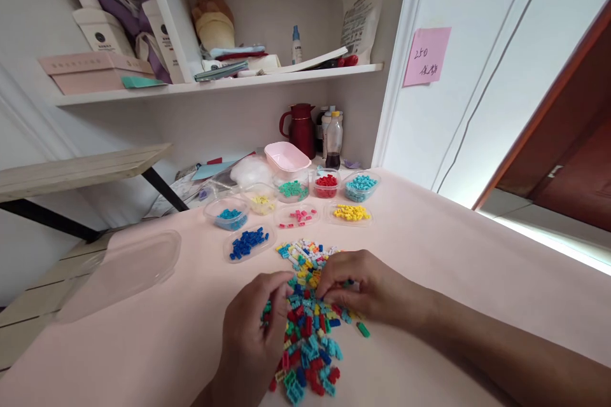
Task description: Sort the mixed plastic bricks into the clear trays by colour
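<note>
Single head-worn view, looking forward and steeply down from above the person's own arms. The left hand (252,337) and right hand (365,286) sit low in the centre of the picture, close to the lens, over a heap of small coloured bricks (308,324). Beyond the hands, farther from the camera, lie the sorting tubs (293,194) on the pale pink table (453,248). Farther still, up and left of the hands, runs a wall shelf (214,86). Right of the right hand, a door (563,140) leans with the wide-angle tilt. No second view overlaps.
</note>
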A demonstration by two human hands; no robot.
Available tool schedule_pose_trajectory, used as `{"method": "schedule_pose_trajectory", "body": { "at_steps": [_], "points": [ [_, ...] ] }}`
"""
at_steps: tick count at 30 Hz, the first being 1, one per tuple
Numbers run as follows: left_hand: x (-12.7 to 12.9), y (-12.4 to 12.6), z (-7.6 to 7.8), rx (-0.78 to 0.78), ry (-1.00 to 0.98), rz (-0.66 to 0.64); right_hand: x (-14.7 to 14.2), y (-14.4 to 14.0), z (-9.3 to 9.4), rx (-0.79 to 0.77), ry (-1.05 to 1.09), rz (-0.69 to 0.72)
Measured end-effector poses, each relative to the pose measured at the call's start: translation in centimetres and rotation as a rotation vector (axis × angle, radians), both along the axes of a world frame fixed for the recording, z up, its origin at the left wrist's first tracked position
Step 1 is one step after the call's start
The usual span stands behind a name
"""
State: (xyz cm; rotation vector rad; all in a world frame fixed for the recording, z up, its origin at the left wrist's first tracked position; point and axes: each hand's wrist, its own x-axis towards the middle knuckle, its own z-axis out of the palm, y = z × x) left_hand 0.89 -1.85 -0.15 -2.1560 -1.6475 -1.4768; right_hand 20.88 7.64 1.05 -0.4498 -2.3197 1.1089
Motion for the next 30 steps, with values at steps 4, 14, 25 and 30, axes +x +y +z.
{"method": "schedule_pose_trajectory", "body": {
  "at_steps": [4, 14, 25, 30],
  "points": [
    [-0.3, 0.1, 0.1, -0.01, -0.049, 0.021, -0.3, -0.9, 0.2, 0.287, -0.033, 0.148],
    [-0.3, 0.2, -0.1, -0.028, -0.004, 0.011, -1.2, -1.3, -0.6, 0.242, -0.031, 0.132],
    [-0.4, 0.2, -0.1, -0.036, -0.057, 0.008, -0.1, 0.3, 0.1, 0.176, -0.024, 0.041],
    [-0.2, 0.0, 0.0, -0.066, -0.12, 0.032, -0.4, -1.3, 0.5, 0.245, -0.094, 0.255]
  ]
}}
